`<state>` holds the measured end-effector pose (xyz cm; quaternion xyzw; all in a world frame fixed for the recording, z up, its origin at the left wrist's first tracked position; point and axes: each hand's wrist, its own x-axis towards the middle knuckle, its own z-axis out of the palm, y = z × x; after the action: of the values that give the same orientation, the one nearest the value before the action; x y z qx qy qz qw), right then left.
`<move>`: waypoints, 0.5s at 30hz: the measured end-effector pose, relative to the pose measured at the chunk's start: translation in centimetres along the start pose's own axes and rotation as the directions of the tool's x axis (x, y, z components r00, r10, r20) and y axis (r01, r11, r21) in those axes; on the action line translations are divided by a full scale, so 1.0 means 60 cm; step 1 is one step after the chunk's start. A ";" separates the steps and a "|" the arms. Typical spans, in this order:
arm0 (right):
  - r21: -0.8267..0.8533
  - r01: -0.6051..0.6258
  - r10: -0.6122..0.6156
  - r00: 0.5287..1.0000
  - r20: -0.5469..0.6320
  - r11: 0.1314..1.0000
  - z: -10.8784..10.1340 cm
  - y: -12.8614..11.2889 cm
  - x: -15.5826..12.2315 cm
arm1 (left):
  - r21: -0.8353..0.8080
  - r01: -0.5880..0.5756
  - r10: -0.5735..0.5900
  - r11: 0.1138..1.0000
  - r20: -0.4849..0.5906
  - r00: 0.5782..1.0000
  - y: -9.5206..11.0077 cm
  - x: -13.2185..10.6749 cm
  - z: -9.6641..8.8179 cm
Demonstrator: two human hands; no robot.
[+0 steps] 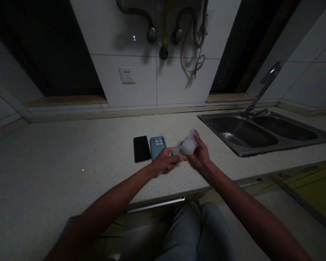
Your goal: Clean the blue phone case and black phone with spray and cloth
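Taking the crumpled, white, soft-looking bundle (189,145) as the clock's centre, a black, flat, rectangular phone (142,149) lies at nine o'clock on the pale, speckled desk (70,145), dark face up, probably laid flat so that it sits steady. Just beside it, also at nine o'clock but closer in, is a blue phone case (157,146) with a four-hole camera cutout at its far end; the two lie almost parallel, perhaps to keep both within easy reach. The left hand (167,161), at eight o'clock, hides the case's near end; whether it touches the case cannot be told. Its grip is closed on a pale, greyish, flimsy piece (177,152), too blurred to tell whether it belongs to the bundle. The right hand, at four o'clock (202,154), has its grip curled around the bundle from the side, seemingly loosely because the stuff is soft. Beyond, at three o'clock, is a steel double-bowl sink (237,151), with a curved chrome tap (263,89) at two o'clock.
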<state>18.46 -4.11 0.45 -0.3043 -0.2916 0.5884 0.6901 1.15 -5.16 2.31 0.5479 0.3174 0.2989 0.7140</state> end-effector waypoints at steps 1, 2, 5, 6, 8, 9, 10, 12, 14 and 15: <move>0.035 0.007 -0.007 1.000 0.004 0.999 0.001 -0.001 -0.001 | -0.001 -0.017 0.017 1.000 -0.007 1.000 0.000 -0.001 0.004; 0.058 0.008 -0.009 1.000 0.011 0.998 0.001 -0.002 -0.001 | -0.011 -0.028 0.028 1.000 -0.006 1.000 0.001 -0.001 0.007; 0.081 0.004 -0.005 1.000 0.014 0.997 -0.001 -0.004 -0.002 | -0.077 -0.016 0.018 0.997 0.033 0.999 0.003 0.000 0.008; 0.092 0.011 -0.011 1.000 -0.001 0.996 -0.003 -0.004 0.000 | -0.102 0.017 -0.013 0.995 0.041 0.999 0.005 0.002 0.006; 0.117 0.044 -0.038 0.998 -0.053 0.992 -0.008 -0.004 0.004 | -0.173 0.115 -0.112 0.978 0.023 0.993 0.008 0.007 0.000; 0.124 0.069 -0.058 0.995 -0.085 0.990 -0.010 -0.005 0.007 | -0.232 0.154 -0.161 0.960 -0.012 0.987 0.010 0.011 -0.003; 0.123 0.099 -0.084 0.990 -0.116 0.987 -0.013 -0.006 0.009 | -0.303 0.178 -0.203 0.936 -0.053 0.978 0.012 0.015 -0.007; 0.096 0.178 -0.160 0.972 -0.175 0.979 -0.016 -0.010 0.013 | -0.449 0.152 -0.240 0.881 -0.145 0.960 0.015 0.022 -0.013; 0.041 0.275 -0.260 0.940 -0.221 0.961 -0.017 -0.016 0.014 | -0.542 0.098 -0.240 0.834 -0.198 0.951 0.017 0.026 -0.018; 0.007 0.320 -0.310 0.921 -0.235 0.947 -0.016 -0.018 0.014 | -0.568 0.081 -0.234 0.819 -0.203 0.951 0.017 0.027 -0.019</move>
<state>20.02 -3.49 0.70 -0.3040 -0.2414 0.4368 0.8115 1.15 -3.00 2.86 0.2447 0.3539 0.3872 0.8155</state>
